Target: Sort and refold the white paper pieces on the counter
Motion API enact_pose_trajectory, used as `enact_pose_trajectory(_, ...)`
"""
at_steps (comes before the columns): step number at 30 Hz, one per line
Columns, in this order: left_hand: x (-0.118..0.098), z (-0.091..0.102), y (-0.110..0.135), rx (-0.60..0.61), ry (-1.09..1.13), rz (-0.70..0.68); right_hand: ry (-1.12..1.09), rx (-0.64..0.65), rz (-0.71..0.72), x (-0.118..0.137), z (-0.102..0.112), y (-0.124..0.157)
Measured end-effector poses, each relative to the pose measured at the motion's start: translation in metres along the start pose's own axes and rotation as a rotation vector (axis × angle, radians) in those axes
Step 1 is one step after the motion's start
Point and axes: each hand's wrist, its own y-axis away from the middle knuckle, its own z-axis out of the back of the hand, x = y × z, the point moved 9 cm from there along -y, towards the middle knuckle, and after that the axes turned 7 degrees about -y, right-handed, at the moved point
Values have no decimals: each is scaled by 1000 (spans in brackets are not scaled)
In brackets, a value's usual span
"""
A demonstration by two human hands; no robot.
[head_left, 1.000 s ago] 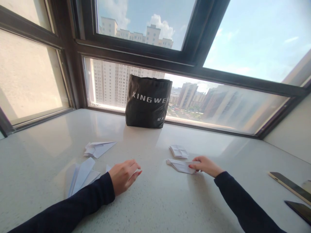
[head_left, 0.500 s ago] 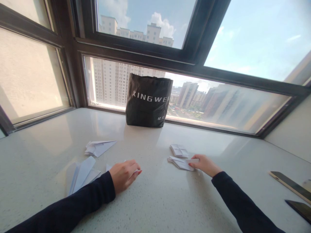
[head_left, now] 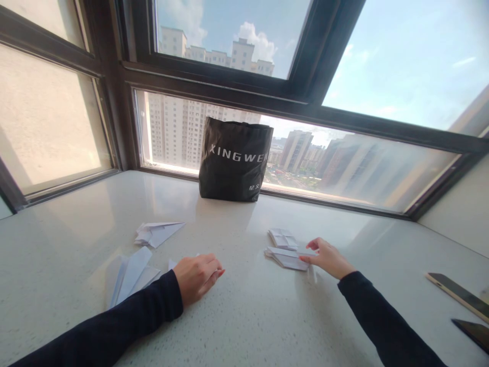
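Observation:
My left hand (head_left: 196, 278) rests on the pale counter (head_left: 248, 316) with its fingers curled in. A bit of white paper (head_left: 170, 264) peeks out from under it. Just left of it lie white folded paper planes (head_left: 132, 272). My right hand (head_left: 329, 259) is at the right edge of a flat folded white paper (head_left: 284, 257), with a flap of it between thumb and raised fingers. A smaller folded paper (head_left: 282, 238) lies just behind that one. Both arms wear dark sleeves.
A black bag with white lettering (head_left: 235, 160) stands at the back against the window. Another folded paper plane (head_left: 156, 232) lies at mid-left. Two thin dark flat objects (head_left: 456, 293) lie at the right edge. Dark window frames border the counter behind and left.
My right hand's fingers have lifted off the top of the folded paper and the hand has shifted slightly right. My left hand has barely moved.

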Motion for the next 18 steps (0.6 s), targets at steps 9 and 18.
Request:
enact_pose_trajectory(9,2,13,-4,20,-58,51,-158,18,130,71,7,18)
enact_pose_trajectory(18,127,47,19,147,-369,660,-514,480,321,190,-65,108)
